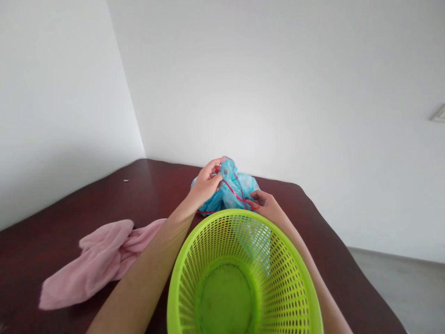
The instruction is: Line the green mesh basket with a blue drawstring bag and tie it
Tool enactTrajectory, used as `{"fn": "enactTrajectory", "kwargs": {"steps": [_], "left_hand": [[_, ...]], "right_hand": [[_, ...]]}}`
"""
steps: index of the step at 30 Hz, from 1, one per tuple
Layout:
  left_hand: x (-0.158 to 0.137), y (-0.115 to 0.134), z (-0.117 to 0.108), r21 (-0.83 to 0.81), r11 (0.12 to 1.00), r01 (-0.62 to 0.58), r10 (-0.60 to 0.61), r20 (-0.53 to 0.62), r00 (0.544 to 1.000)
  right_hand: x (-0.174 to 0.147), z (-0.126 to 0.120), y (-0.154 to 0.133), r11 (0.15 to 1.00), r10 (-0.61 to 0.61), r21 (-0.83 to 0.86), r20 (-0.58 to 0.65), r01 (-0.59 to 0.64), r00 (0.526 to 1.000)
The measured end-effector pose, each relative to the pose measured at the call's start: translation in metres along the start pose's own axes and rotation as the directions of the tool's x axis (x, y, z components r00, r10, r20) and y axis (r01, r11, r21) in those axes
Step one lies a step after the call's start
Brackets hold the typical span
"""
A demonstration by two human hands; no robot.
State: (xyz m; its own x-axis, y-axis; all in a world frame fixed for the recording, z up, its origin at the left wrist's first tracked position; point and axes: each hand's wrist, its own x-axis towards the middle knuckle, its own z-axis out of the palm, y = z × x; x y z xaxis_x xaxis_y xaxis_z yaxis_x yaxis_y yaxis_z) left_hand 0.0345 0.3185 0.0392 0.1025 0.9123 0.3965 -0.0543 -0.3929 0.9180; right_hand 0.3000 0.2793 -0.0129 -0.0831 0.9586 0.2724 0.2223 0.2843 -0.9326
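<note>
A light-blue plastic drawstring bag (231,190) with thin red strings lies bunched up on the dark red table. My left hand (207,180) pinches the gathered top of the bag, thumb and fingers closed on the plastic. On the bag's right side, my right hand (263,200) has its fingers closed at the red string (239,197); its fingertips are partly hidden. Between my forearms stands a lime-green perforated plastic basket (227,292) with nothing inside. Its rim hides the lower front of the bag, and some blue shows through the holes.
A crumpled pink cloth (100,264) lies to the left, partly behind my left forearm. A tiny white scrap (125,180) rests on the table (156,185) farther back. White walls (260,93) border the table behind and at left; grey floor (392,278) shows at right.
</note>
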Motion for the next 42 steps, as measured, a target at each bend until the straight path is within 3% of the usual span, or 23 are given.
{"fn": "enactTrajectory", "kwargs": {"steps": [3,6,10,13,17,24,26,28,29,32,34,36,39,42], "left_hand": [[0.000,0.006,-0.004,-0.077,0.994,0.084,-0.085,-0.016,0.996],[0.003,0.007,-0.011,-0.235,0.960,0.150,-0.160,-0.023,0.987],[0.011,0.005,-0.028,-0.402,0.900,0.169,-0.222,-0.089,0.971],[0.013,0.006,-0.043,-0.440,0.869,0.228,-0.295,-0.090,0.951],[0.012,0.013,-0.056,-0.353,0.903,0.244,-0.298,-0.108,0.948],[0.013,0.014,-0.072,-0.360,0.923,0.137,-0.205,-0.159,0.966],[0.014,0.008,-0.078,-0.266,0.960,0.088,-0.141,-0.190,0.971],[0.016,0.001,-0.083,0.015,0.999,0.032,-0.028,-0.183,0.983],[0.016,-0.002,-0.085,0.211,0.977,-0.008,0.040,-0.150,0.988],[0.017,-0.010,-0.084,0.651,0.749,-0.125,0.134,0.036,0.990],[0.016,-0.011,-0.080,0.744,0.653,-0.142,0.097,0.104,0.990],[0.014,-0.008,-0.074,0.790,0.604,-0.106,0.055,0.092,0.994],[0.007,0.002,-0.068,0.861,0.507,0.035,0.044,-0.066,0.997],[0.000,0.012,-0.067,0.906,0.404,0.131,0.088,-0.181,0.980]], "right_hand": [[0.003,-0.003,0.005,0.996,-0.053,-0.072,-0.041,0.050,0.998],[0.003,-0.008,0.003,0.997,-0.080,-0.031,-0.219,0.075,0.973],[-0.001,-0.020,-0.006,0.992,-0.076,0.056,-0.427,0.110,0.901],[-0.007,-0.026,-0.015,0.966,-0.047,0.189,-0.546,0.178,0.836],[-0.012,-0.026,-0.027,0.906,-0.020,0.329,-0.595,0.266,0.803],[-0.013,-0.036,-0.038,0.754,0.040,0.562,-0.556,0.340,0.830],[-0.013,-0.042,-0.038,0.716,0.036,0.601,-0.539,0.355,0.841],[-0.012,-0.046,-0.038,0.647,0.056,0.664,-0.531,0.375,0.846],[-0.011,-0.048,-0.037,0.605,0.084,0.703,-0.524,0.375,0.848],[-0.009,-0.052,-0.037,0.517,0.231,0.799,-0.477,0.308,0.848],[-0.006,-0.054,-0.036,0.510,0.317,0.824,-0.445,0.246,0.837],[-0.005,-0.054,-0.036,0.533,0.375,0.827,-0.422,0.181,0.825],[-0.006,-0.054,-0.035,0.584,0.388,0.801,-0.422,0.135,0.819],[-0.009,-0.052,-0.035,0.635,0.290,0.735,-0.511,0.237,0.809]]}}
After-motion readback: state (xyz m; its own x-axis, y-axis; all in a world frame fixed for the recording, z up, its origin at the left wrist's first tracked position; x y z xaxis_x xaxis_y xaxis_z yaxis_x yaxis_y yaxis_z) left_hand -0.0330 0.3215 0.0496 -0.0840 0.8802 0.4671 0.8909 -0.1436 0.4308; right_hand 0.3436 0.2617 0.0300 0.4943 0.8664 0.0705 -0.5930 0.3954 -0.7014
